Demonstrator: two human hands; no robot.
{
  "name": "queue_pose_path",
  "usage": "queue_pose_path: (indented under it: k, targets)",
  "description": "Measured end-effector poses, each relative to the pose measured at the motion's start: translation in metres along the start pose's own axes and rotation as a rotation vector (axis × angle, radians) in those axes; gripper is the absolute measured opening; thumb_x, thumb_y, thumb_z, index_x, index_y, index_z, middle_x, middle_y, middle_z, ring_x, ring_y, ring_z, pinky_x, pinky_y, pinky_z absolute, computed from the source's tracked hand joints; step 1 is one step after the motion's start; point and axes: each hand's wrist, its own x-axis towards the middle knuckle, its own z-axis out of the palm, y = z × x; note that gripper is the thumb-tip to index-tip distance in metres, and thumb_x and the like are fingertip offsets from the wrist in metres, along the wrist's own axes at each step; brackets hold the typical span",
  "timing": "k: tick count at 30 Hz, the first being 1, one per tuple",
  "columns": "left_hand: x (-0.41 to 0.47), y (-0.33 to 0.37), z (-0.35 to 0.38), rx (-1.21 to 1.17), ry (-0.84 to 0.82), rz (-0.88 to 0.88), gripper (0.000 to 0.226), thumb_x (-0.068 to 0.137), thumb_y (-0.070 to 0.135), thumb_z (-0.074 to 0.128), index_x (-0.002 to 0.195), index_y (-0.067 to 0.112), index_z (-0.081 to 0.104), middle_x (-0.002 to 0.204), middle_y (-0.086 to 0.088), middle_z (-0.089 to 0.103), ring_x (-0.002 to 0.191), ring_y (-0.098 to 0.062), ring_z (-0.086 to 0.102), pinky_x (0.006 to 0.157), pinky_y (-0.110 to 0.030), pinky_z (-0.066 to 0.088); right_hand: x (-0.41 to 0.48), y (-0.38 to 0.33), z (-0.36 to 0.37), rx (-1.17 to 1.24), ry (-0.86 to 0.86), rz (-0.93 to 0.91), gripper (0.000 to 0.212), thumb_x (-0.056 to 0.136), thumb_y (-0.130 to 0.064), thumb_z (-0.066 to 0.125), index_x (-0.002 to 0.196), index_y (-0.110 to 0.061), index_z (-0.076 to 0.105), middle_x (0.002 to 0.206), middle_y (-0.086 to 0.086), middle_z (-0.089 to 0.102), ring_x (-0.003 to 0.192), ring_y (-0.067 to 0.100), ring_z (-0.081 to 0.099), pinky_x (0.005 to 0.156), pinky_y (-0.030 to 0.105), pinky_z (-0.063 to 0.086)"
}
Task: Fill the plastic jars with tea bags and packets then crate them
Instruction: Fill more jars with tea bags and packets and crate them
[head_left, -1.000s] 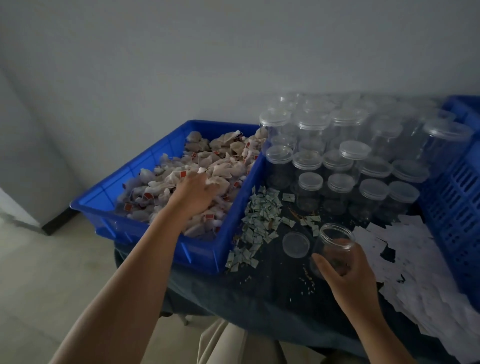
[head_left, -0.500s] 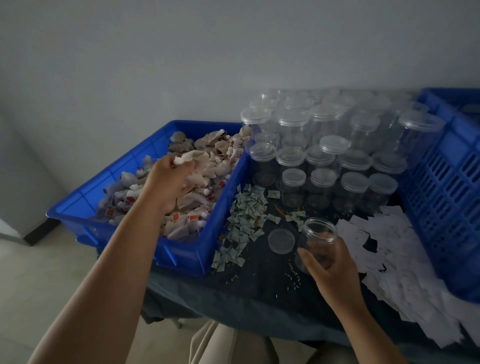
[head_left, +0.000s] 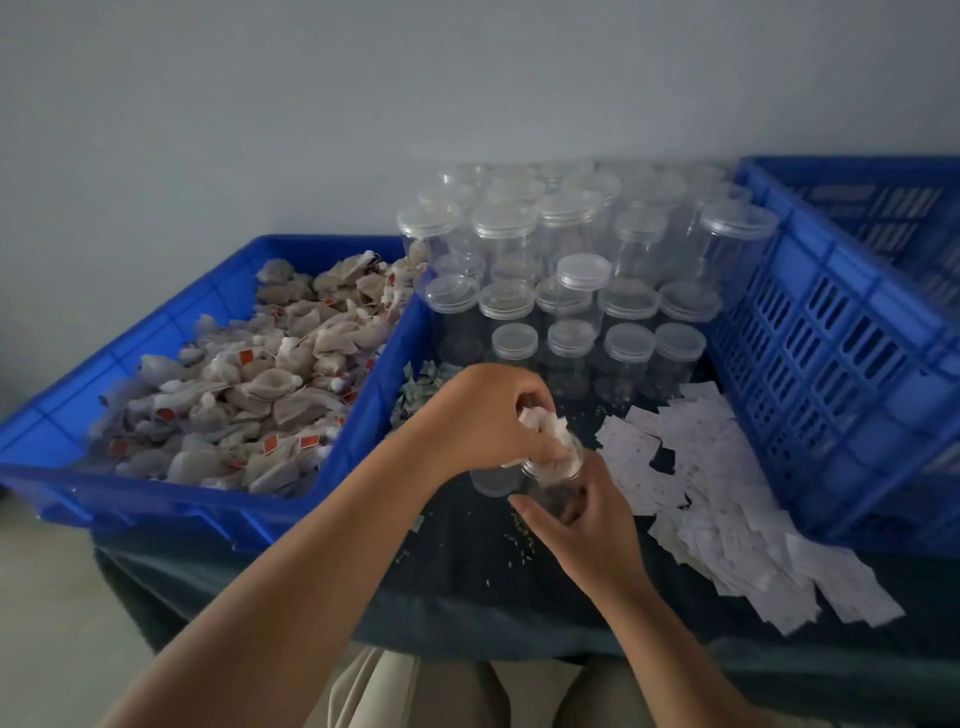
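Observation:
My right hand (head_left: 587, 525) grips an open clear plastic jar (head_left: 558, 480) just above the dark table. My left hand (head_left: 485, 415) holds a bunch of tea bags (head_left: 545, 428) at the jar's mouth, pushing them in. The jar's loose lid (head_left: 491, 480) lies on the table just left of the jar, partly hidden by my left hand. A blue tub (head_left: 156, 512) on the left is heaped with tea bags (head_left: 270, 384). Small green packets (head_left: 421, 384) lie beside the tub. White packets (head_left: 717, 499) are spread to the right.
Many lidded clear jars (head_left: 566, 291) stand stacked at the back of the table against the wall. A tall blue slatted crate (head_left: 852, 364) stands at the right edge. Small crumbs dot the dark cloth (head_left: 467, 582) near the front edge.
My left hand lifted a bunch of tea bags out of the blue tub and carried it right to the jar's mouth. My right hand kept holding the jar.

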Motion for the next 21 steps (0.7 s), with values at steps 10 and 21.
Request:
queue_pose_path:
  k: [10, 21]
  targets:
    - [0.001, -0.003, -0.016, -0.159, -0.131, -0.003, 0.027, 0.099, 0.05, 0.067, 0.124, 0.041, 0.069, 0.108, 0.025, 0.074, 0.094, 0.015, 0.066, 0.086, -0.019, 0.052, 0.001, 0.006, 0.002, 0.005, 0.035, -0.008, 0.054, 0.075, -0.064, 0.083, 0.117, -0.042, 0.058, 0.108, -0.025, 0.068, 0.092, 0.005, 0.07, 0.068, 0.014, 0.052]
    - [-0.023, -0.042, -0.029, -0.134, 0.183, -0.017, 0.021, 0.11, 0.035, 0.046, 0.106, 0.042, 0.065, 0.099, 0.022, 0.076, 0.056, 0.012, 0.06, 0.051, -0.007, 0.045, 0.001, 0.007, 0.002, 0.031, 0.034, -0.019, 0.053, 0.076, -0.066, 0.081, 0.117, -0.04, 0.06, 0.109, -0.025, 0.07, 0.094, 0.004, 0.071, 0.069, 0.013, 0.053]
